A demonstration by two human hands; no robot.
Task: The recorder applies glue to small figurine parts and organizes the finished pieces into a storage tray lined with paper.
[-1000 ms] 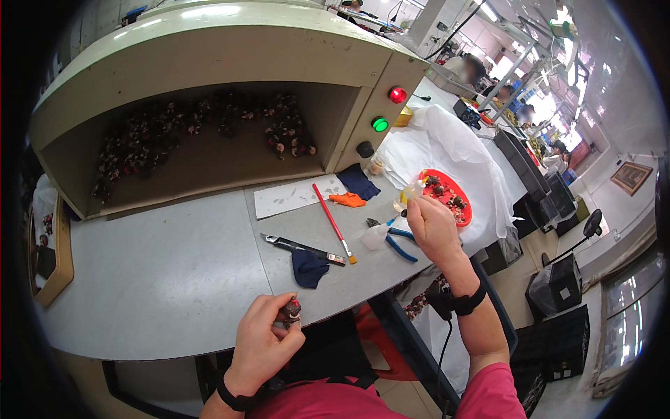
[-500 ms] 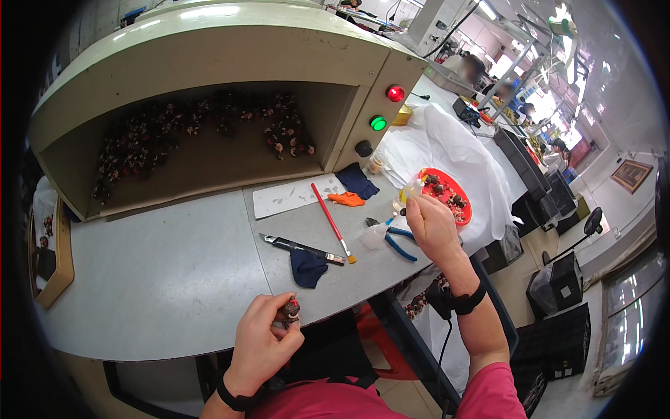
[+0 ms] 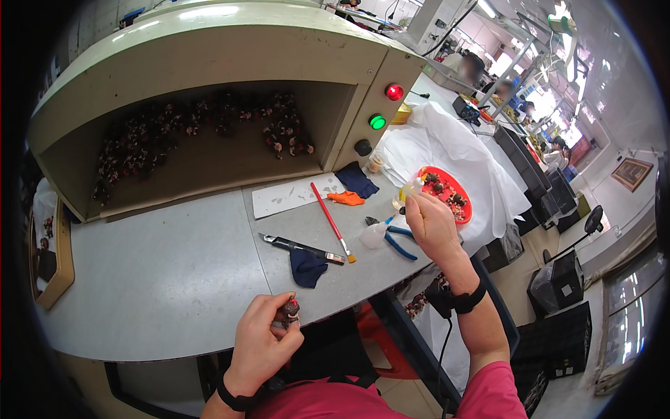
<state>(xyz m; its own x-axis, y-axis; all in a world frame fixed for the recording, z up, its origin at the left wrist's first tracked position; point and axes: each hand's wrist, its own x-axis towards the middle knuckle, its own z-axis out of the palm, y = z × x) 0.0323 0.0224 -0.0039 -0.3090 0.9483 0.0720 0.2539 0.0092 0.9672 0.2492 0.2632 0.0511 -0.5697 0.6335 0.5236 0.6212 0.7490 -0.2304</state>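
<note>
Near the table's front edge, my left hand (image 3: 264, 339) is closed around a small dark-brown figurine (image 3: 291, 311) with a bit of red on top. Thumb and fingers grip its sides, and part of it is hidden by them. My right hand (image 3: 434, 227) is raised over the right side of the table, fingers pinched together. A tiny dark bit shows at its fingertips, too small to name. Just beyond those fingers is a small container of yellow liquid (image 3: 409, 188), partly covered. Behind it lies a red dish (image 3: 466, 199) with small brown and pale pieces.
A beige oven-like box (image 3: 209, 52) with lit red and green lamps holds many figurines. On the table are a red-handled brush (image 3: 330, 218), utility knife (image 3: 300, 248), dark cloth (image 3: 307, 269), blue-handled pliers (image 3: 400, 246), white card (image 3: 289, 199) and orange scrap (image 3: 347, 198). A wooden tray (image 3: 63, 269) stands left.
</note>
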